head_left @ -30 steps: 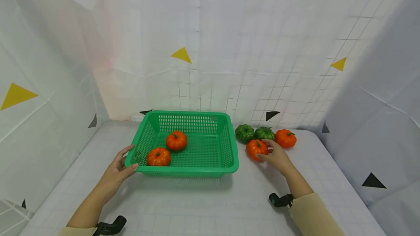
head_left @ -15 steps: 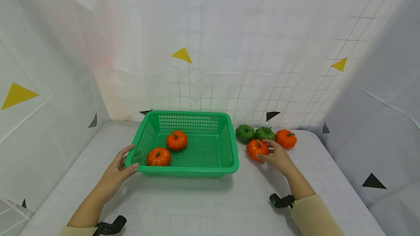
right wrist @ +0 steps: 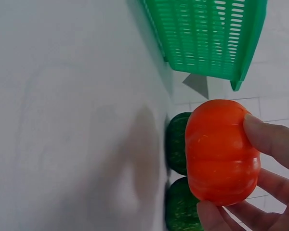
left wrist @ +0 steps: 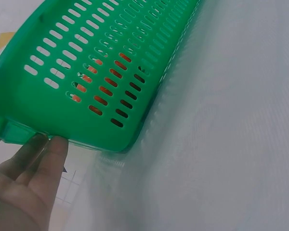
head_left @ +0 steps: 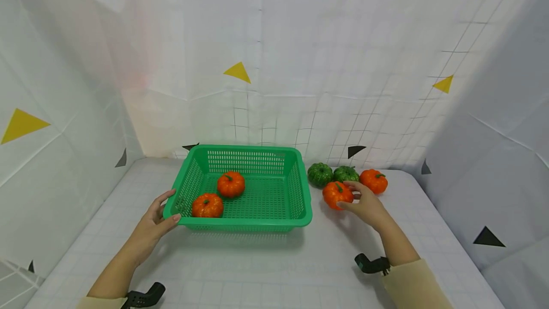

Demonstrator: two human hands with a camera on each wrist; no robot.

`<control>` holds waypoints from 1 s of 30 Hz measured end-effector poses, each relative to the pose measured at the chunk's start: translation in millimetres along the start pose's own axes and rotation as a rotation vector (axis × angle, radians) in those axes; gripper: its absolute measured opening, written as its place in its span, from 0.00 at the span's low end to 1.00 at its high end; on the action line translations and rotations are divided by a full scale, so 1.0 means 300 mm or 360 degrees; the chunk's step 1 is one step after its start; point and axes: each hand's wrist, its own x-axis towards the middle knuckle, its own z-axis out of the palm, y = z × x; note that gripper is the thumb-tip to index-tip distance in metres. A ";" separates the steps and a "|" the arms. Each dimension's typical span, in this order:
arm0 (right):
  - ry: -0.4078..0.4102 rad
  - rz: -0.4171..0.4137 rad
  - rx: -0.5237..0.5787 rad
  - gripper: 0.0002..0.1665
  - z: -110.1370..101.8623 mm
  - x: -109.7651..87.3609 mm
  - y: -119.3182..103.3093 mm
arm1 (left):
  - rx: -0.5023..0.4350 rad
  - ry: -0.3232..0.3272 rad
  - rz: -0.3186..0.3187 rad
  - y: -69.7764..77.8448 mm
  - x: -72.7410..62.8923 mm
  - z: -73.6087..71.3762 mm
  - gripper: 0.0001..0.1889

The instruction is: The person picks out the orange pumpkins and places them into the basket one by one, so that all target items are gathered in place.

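Observation:
My left hand (head_left: 150, 228) grips the near left corner of a green plastic basket (head_left: 244, 221), its thumb at the front rim and its fingers at the left side. Two orange pumpkins lie inside, one near the front left (head_left: 208, 205) and one farther back (head_left: 231, 184). To the right of the basket, my right hand (head_left: 370, 208) holds another orange pumpkin (right wrist: 223, 153) between thumb and fingers. The right wrist view shows it slightly above the table, with a shadow beside it. Its stem points up in the head view.
Behind the held pumpkin sit two green pumpkins (head_left: 320, 174) (head_left: 346, 174), close together. One more orange pumpkin (head_left: 373, 181) rests to their right. The white table (head_left: 240, 271) meets covered walls at the back and sides.
The right hand has raised the orange pumpkin slightly, and its wrist has shifted a little to the right. The left hand and the basket have stayed in place.

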 end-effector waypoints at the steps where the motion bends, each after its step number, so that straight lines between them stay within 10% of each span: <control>1: -0.0005 -0.0002 -0.0002 0.45 -0.004 -0.005 -0.007 | -0.0001 0.0000 -0.0001 0.000 0.000 0.000 0.41; 30: -0.0056 -0.0091 -0.0029 0.47 -0.082 -0.075 -0.184 | -0.0003 -0.0010 0.0002 -0.005 0.003 -0.001 0.41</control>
